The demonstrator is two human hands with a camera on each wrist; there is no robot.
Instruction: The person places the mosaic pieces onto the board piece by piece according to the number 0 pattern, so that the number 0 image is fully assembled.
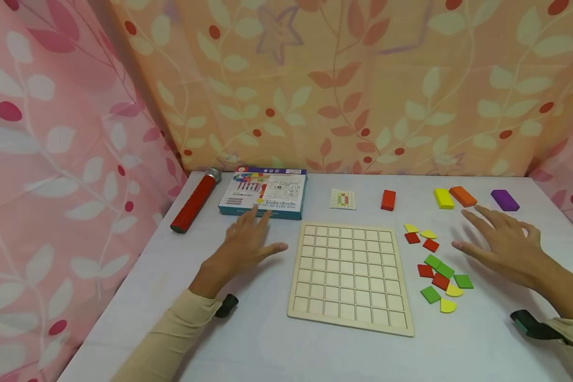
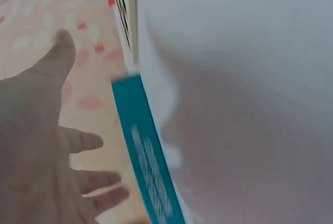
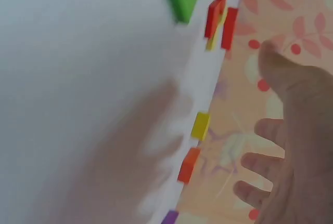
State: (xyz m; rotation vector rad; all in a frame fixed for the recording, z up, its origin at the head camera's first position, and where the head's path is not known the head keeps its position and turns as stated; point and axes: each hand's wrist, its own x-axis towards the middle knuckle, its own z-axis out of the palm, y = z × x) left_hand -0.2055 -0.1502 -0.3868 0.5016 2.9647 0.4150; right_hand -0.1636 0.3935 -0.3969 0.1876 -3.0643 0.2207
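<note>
My left hand is spread, palm down, over the table between a box with printed text and a wooden grid board. Its fingers reach up to the box's front edge in the head view; the left wrist view shows the box's teal side beyond them. To the right of the board, my right hand hovers with fingers apart and nothing in them. Small flat red, green and yellow tiles lie scattered between that hand and the board. Past its fingertips sit an orange block and a purple block.
A red tube with a silvery end lies at the table's back left. Along the back are a small patterned grid card, a red block and a yellow block. Patterned cloth hangs behind the table.
</note>
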